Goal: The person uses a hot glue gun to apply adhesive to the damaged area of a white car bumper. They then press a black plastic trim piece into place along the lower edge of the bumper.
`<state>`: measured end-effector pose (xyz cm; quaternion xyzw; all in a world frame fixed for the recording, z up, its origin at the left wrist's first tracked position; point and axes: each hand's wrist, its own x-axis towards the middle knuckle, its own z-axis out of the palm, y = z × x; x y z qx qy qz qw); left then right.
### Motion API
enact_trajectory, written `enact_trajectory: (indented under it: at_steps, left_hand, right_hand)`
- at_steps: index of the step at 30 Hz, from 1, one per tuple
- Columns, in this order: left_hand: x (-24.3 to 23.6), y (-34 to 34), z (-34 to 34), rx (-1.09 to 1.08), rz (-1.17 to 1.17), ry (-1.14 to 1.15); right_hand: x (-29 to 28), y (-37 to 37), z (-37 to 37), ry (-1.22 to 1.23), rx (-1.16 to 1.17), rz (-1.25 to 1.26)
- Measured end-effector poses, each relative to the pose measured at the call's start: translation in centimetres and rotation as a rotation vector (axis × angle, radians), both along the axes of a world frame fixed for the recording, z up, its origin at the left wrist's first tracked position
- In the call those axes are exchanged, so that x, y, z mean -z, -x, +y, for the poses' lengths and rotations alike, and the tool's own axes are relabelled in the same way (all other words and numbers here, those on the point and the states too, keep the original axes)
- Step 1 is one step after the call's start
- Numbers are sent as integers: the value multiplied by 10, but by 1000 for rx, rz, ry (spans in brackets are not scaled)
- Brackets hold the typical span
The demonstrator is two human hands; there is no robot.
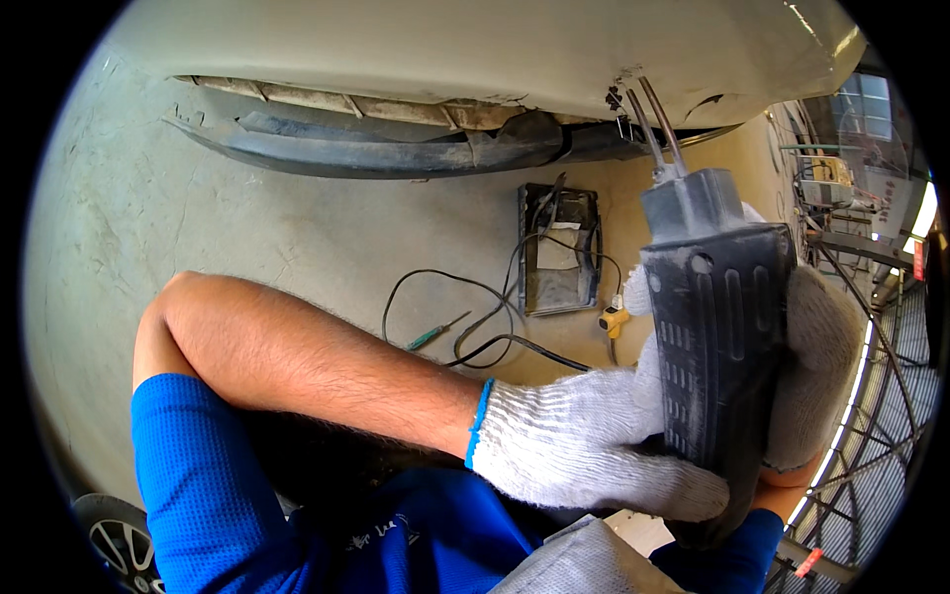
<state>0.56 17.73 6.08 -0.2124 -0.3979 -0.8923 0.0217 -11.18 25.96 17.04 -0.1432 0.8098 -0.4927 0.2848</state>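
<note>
Both my hands wear white knit gloves and hold a black hot stapler (717, 327) with a grey front end and two metal prongs. My left hand (594, 445) is closed around its lower body, thumb across the bottom. On its right side my right hand (816, 366) wraps round the casing, its fingers partly hidden. The prongs point up at a light-coloured car bumper (475, 54), their tips at its lower edge beside dark, rough marks. A small bent wire hangs near the prongs; I cannot tell whether they hold it.
On the floor lies an open black case (529, 297) with a paper and cable in it. Beside it are a green-handled screwdriver-like tool (427, 338), looped black cable and a yellow plug (614, 319). A black trim strip (376, 155) runs under the bumper. Metal racks stand right.
</note>
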Motion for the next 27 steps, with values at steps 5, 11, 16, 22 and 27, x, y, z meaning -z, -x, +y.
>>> enact_trajectory:
  at_steps: [5,11,16,22,27]
  left_hand:
    - [-4,-7,-2,21,-43,-15]
    - [-29,-12,-11,84,-193,-7]
    - [-39,-26,-5,113,-378,-128]
    - [-22,-15,-2,179,-429,-114]
    - [-22,-15,2,160,-479,-141]
  right_hand:
    - [1,2,0,-81,-10,12]
    - [-46,-10,-43,-80,-599,38]
    - [-46,-26,-48,-6,-749,435]
    - [-2,24,-28,22,-381,-419]
    - [-8,20,-27,10,-314,-459]
